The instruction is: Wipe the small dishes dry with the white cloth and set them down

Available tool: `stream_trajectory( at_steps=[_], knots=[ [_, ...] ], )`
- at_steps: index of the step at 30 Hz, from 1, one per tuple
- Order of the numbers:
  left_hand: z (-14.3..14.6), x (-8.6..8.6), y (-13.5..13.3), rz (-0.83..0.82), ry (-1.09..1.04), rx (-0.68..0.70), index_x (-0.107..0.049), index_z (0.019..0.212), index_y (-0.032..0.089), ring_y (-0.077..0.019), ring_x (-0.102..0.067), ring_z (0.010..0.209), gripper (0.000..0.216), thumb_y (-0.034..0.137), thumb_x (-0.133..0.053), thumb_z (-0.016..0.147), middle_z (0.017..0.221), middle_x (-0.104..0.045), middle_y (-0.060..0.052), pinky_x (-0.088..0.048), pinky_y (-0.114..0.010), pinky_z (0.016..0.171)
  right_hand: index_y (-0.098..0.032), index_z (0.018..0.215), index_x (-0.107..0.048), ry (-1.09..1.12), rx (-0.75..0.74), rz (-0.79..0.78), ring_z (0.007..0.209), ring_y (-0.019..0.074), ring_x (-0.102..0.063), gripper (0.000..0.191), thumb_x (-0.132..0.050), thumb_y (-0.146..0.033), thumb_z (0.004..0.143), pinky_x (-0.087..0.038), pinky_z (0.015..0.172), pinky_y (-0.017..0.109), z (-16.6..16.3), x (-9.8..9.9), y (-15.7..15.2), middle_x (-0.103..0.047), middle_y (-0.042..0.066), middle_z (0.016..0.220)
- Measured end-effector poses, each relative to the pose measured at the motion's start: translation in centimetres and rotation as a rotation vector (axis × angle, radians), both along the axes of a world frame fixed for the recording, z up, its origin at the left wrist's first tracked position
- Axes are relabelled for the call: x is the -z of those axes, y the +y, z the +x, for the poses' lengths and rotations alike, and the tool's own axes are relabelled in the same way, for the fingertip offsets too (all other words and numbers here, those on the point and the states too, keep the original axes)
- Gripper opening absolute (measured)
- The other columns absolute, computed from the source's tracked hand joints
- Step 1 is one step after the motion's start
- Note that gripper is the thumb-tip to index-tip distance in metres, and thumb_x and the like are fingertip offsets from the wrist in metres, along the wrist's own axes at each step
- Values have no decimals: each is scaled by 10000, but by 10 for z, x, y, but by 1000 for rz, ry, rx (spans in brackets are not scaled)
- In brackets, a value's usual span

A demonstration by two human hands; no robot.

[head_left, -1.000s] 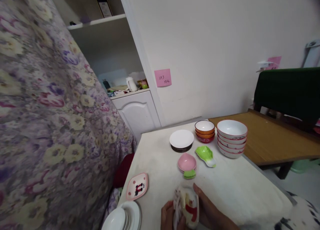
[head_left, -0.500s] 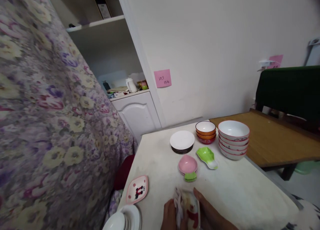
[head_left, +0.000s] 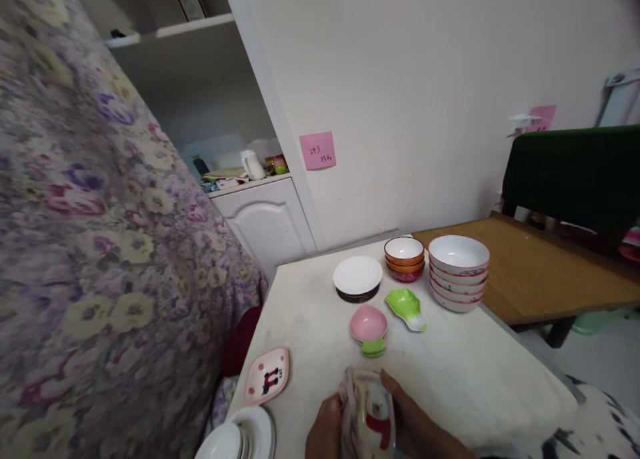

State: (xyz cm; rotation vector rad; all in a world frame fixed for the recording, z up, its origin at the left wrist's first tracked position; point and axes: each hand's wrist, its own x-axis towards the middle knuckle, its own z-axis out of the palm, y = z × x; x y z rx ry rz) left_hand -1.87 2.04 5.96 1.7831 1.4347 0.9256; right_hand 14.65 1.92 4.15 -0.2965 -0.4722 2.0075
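Near the table's front edge I hold a small pale dish (head_left: 376, 396) tilted up, its bear picture with a red scarf facing me. My right hand (head_left: 413, 419) grips its right side, thumb at the upper rim. A whitish cloth (head_left: 350, 399) is bunched over the dish's left side, and my left hand (head_left: 324, 427) is closed on it. Just beyond lie a pink bowl (head_left: 369, 322) with a green handle and a green vegetable-shaped dish (head_left: 406, 306). A pink-rimmed square dish (head_left: 255, 386) rests at the left edge.
Stacked white plates (head_left: 357, 274), orange and red bowls (head_left: 405, 252) and red-rimmed white bowls (head_left: 459, 256) stand towards the back. More white dishes (head_left: 263, 426) sit at the front left. A floral curtain (head_left: 125, 246) hangs left; a brown table (head_left: 460, 246) adjoins on the right.
The dish's bear picture now shows more plainly, with the cloth and my left hand further to its left. My view has shifted slightly, so the tableware appears a little more to the left.
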Motion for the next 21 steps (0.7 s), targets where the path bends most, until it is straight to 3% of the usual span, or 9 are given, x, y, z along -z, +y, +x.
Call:
stream_trajectory(
  at_steps=[3,7,14,18,21],
  knots=[
    [-1,-3,2,-110,-52,-40,-596,1058,173,-233,-631,1015,399,473,-447,840,1084,-695,-83,-496,-328,890,-90,1050,-648,-17,33,-20,982,259,-628,495,-532,-514,823,-392,952,424,0,5,0,-733,115,955],
    [7,7,7,-98,20,-73,-571,1075,137,-243,-600,1068,431,472,-485,817,1119,-669,-117,-448,-347,951,-120,1054,-641,-88,48,-35,896,237,-645,460,-576,-497,800,-407,930,415,-1,9,0,-737,84,900],
    [9,-8,21,-66,75,113,-642,840,179,-214,-647,818,332,463,-470,836,862,-720,-56,-499,-309,780,-115,883,-663,-17,-11,-31,752,185,-646,368,-488,-438,882,-444,869,374,-1,17,3,-722,58,743],
    [4,-6,22,-7,98,-100,-631,879,179,-248,-645,919,359,491,-465,814,925,-721,-75,-489,-349,849,-130,1107,-592,-65,-14,88,765,187,-640,470,-404,-507,898,-502,693,332,-2,8,0,-708,83,883],
    [-3,8,19,-5,108,-196,-613,900,169,-274,-648,943,409,506,-393,830,932,-721,-110,-491,-388,853,-212,1262,-453,-239,55,216,717,191,-650,562,-552,-527,808,-498,527,289,-3,0,-3,-668,87,1029]
  ],
)
